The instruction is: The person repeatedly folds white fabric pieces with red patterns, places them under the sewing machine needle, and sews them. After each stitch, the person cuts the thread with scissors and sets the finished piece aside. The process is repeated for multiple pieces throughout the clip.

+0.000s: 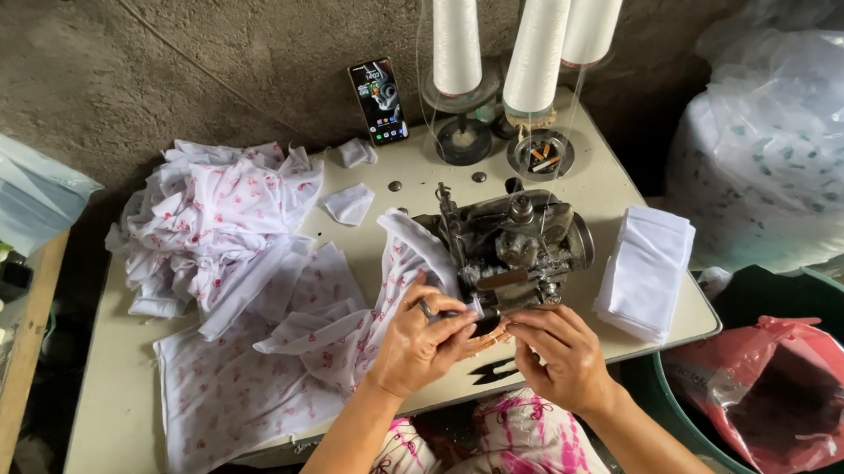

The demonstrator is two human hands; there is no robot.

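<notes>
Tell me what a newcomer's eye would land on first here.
Both hands, left hand and right hand, meet at the front of the grey sewing machine at the table's near edge. Three tall white thread cones stand behind it. A heap of white cloth with pink print spreads to its left.

one head-worn view looks steeply down (close, from above) onto the sewing table (120, 384).

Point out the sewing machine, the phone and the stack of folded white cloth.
sewing machine (514, 243), head view, on its metal body.
phone (379, 100), head view, middle of its lit screen.
stack of folded white cloth (646, 270), head view, on the top piece.
</notes>
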